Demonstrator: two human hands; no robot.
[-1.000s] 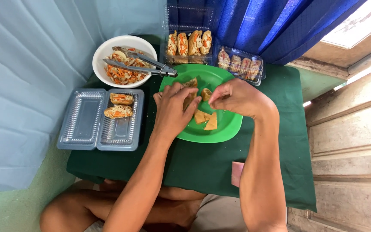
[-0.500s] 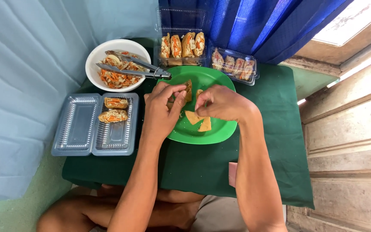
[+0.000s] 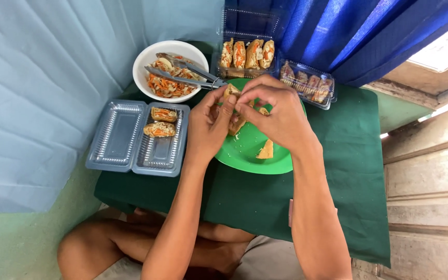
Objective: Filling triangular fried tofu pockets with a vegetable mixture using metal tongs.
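Observation:
Both hands meet above a green plate (image 3: 250,150). My left hand (image 3: 209,124) and my right hand (image 3: 276,111) together grip a tan fried tofu piece (image 3: 233,109), fingers pinching its top. Another tofu piece (image 3: 266,150) lies on the plate below my right hand. A white bowl (image 3: 146,62) of shredded carrot and vegetable filling sits at the back left with metal tongs (image 3: 187,72) resting across it. An open clear plastic box (image 3: 136,137) on the left holds two filled pieces (image 3: 159,122).
Two clear plastic boxes of filled pieces stand at the back: one open (image 3: 247,52), one closed (image 3: 307,83). A dark green cloth (image 3: 348,171) covers the low table. Blue fabric hangs behind; wooden boards lie at right. Bare knees show under the table edge.
The hands lifted the tofu piece slightly toward the bowl side of the plate, and the camera moved closer. The bowl, tongs and boxes stayed put.

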